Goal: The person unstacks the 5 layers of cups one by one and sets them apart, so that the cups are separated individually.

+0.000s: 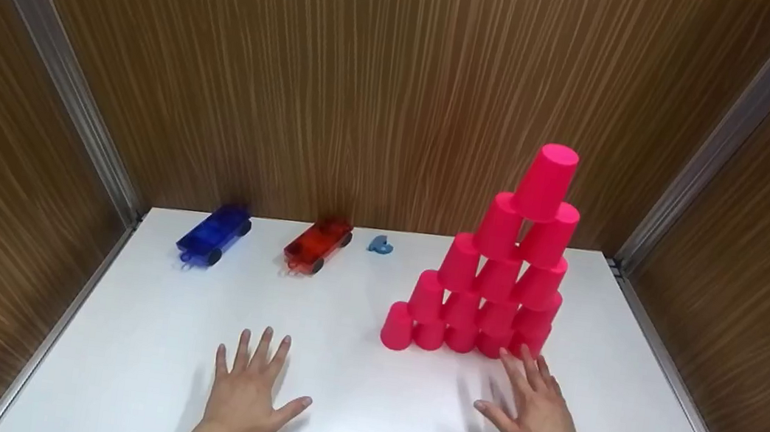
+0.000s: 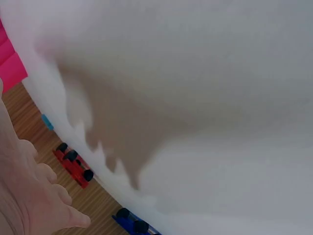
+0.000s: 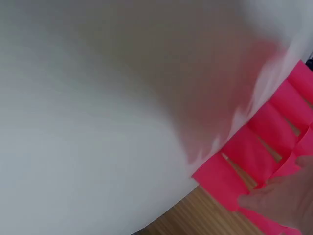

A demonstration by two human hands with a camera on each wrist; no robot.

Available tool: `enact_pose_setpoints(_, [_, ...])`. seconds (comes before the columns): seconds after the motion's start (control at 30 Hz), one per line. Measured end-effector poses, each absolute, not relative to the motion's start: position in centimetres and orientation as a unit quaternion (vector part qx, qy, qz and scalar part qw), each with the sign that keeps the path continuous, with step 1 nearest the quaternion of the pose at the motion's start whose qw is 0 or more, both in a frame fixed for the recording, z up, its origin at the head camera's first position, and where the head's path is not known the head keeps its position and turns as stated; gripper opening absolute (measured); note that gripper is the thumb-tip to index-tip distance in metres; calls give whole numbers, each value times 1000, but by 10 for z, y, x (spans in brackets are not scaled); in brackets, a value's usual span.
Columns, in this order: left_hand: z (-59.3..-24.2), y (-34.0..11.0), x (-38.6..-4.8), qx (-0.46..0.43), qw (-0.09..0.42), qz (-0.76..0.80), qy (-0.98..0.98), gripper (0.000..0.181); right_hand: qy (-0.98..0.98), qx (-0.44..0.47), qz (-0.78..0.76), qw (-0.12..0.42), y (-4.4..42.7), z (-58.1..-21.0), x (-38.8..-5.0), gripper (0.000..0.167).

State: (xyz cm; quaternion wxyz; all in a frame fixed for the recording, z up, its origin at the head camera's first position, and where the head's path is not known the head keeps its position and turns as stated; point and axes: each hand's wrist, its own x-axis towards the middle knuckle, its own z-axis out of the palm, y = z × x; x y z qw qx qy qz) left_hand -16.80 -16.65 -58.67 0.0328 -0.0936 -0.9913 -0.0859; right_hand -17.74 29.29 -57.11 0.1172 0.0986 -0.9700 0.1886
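Bright pink cups (image 1: 498,279) stand upside down in a pyramid on the right half of the white table. Several make up the bottom row, and a single cup (image 1: 546,181) tops it. My right hand (image 1: 537,418) is in front of the stack's lower right corner, fingers spread. Its fingertips overlap the lowest cups in the head view; whether they touch, I cannot tell. In the right wrist view the hand (image 3: 286,200) appears in front of the cups (image 3: 252,156). My left hand (image 1: 245,398), fingers splayed, is held over the table's front left, holding nothing.
Along the back edge are a see-through blue toy car (image 1: 214,234), a see-through red toy car (image 1: 319,244) and a small blue object (image 1: 380,244). Wood-patterned panels (image 1: 312,87) with metal edging (image 1: 742,99) enclose the white table (image 1: 146,333) at the back and both sides.
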Motion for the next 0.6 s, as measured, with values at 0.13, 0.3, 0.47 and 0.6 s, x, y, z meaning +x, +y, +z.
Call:
enact_pose_setpoints(0.13, [-580,-169,-174,-94,33,-78,-992,104,-959,95,226,141,307,-565,-180,87])
enact_pose_setpoints(0.3, [-566,-175,-179,-95,38,-67,-992,104,-948,87,257,167,324,-557,-191,84])
enact_pose_setpoints(0.47, [-548,-179,-183,-97,39,-51,-993,108,-939,79,276,192,341,-553,-201,81])
enact_pose_setpoints(0.6, [-532,-182,-189,-98,39,-50,-993,112,-933,66,299,188,353,-551,-209,80])
